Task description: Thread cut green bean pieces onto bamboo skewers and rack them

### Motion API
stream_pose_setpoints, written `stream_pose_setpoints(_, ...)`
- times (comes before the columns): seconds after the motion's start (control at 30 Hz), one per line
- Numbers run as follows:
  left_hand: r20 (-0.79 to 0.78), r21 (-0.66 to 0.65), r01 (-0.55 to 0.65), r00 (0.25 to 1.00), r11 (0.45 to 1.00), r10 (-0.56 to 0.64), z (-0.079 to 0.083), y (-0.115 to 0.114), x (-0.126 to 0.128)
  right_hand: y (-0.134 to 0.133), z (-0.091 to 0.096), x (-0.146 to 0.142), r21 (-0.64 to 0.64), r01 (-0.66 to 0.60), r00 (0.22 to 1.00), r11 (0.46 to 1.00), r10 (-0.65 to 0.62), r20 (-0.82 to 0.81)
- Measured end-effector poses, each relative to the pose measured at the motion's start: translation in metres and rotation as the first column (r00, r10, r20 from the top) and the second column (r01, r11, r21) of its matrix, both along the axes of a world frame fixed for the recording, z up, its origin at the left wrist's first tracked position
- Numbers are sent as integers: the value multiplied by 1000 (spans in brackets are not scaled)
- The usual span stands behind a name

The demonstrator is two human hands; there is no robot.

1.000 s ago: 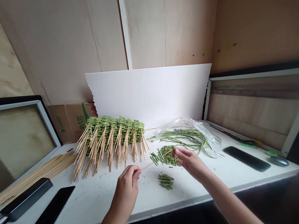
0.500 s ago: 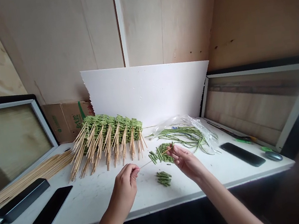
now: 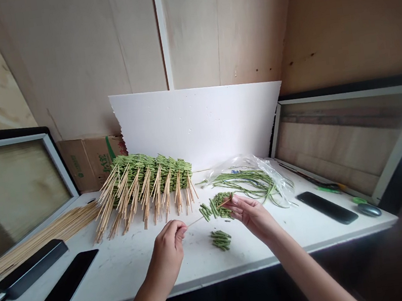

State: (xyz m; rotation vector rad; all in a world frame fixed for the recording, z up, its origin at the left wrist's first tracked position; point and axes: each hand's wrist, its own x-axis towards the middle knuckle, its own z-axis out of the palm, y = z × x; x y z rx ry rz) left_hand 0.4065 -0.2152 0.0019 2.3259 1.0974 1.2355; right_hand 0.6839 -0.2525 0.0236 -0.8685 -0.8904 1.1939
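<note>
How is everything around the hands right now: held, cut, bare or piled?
Stick: partly filled with green pieces
Left hand: closed on the stick's near end
Right hand: pinched at its other end
Small front pile: cut short, loose
Long stems: uncut
Bag: crumpled
Skewers: filled, stacked
Loose sticks: bare, bundled

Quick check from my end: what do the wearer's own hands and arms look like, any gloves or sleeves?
The left hand and right hand are ungloved. The left forearm and right forearm are bare as far as they show, with no sleeve, watch or bracelet visible.
</note>
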Motion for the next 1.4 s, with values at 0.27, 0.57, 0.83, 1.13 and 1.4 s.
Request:
stream_pose_setpoints(0.27,-5,75,-26,1000,997,27,0,-1,0,-4,2,-2,4,-12,995,1000,12,102)
stream_pose_setpoints(0.57,15,183,-41,999,982,39,4,-4,0,-9,11,-7,14,64,995,998,-65,77)
stream_pose_setpoints(0.83,22,227,56,998,972,-63,4,-4,1,-7,7,-5,0,133,990,991,-133,43)
stream_pose_setpoints(1.13,33,275,38,998,961,-49,1,-6,0,-2,-5,-20,24,254,967,967,-254,-1)
stream_pose_setpoints(1.4,35,305,15,999,952,-27,-2,-8,1,-5,-11,-39,22,380,925,925,-380,-2)
